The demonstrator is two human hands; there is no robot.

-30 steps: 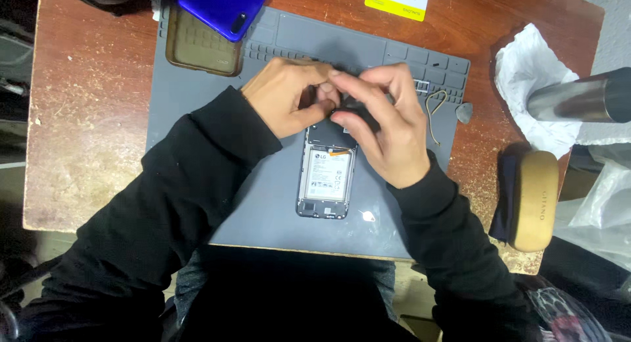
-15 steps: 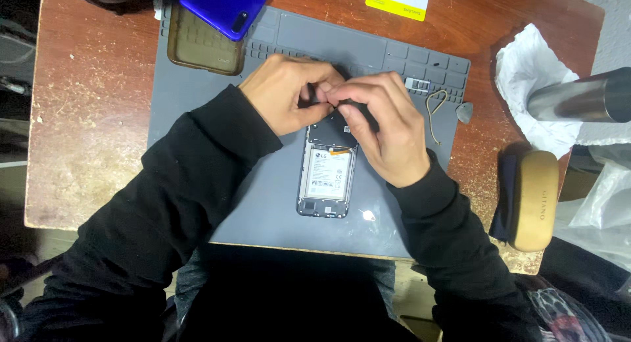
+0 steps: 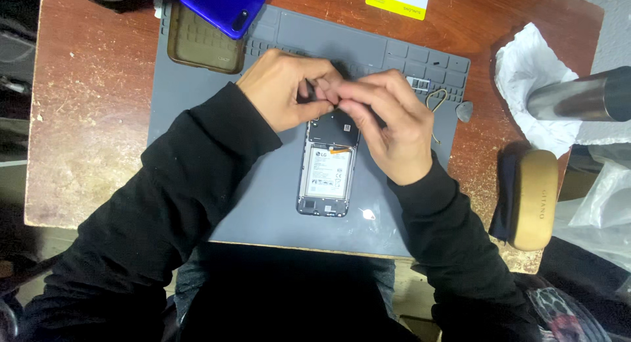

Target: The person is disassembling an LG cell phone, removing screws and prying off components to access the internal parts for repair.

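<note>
Opened smartphone with its back cover removed, pale battery exposed (image 3: 327, 174): lies flat at frame centre on a grey silicone work mat (image 3: 197, 118), which rests on a worn reddish-brown wooden table (image 3: 85, 118). The phone's long axis runs top to bottom of the frame, its dark upper end toward the top.

Left hand (image 3: 286, 92): curled above and just left of the phone's upper end, fingers drawn narrow around a small dark part (image 3: 309, 91); what that part is cannot be told.

Right hand (image 3: 388, 125): above and just right of the same end, fingertips pinched close and meeting the left hand's fingertips. Whether it grips the dark part as well cannot be told.

Key relation: the phone lies directly below the joined fingertips in frame, toward the person. Both hands stand about equally near its upper end; the lower end lies bare and well apart from them.

Surroundings: blue phone back cover (image 3: 227, 6) and brown soft case (image 3: 204, 46), upper left; yellow card (image 3: 397, 0), top edge; grey triangular pick (image 3: 465, 110) right of the mat; crumpled white tissue (image 3: 526, 72) under a steel cylinder (image 3: 578, 95), right; tan case (image 3: 536, 197), lower right
</note>
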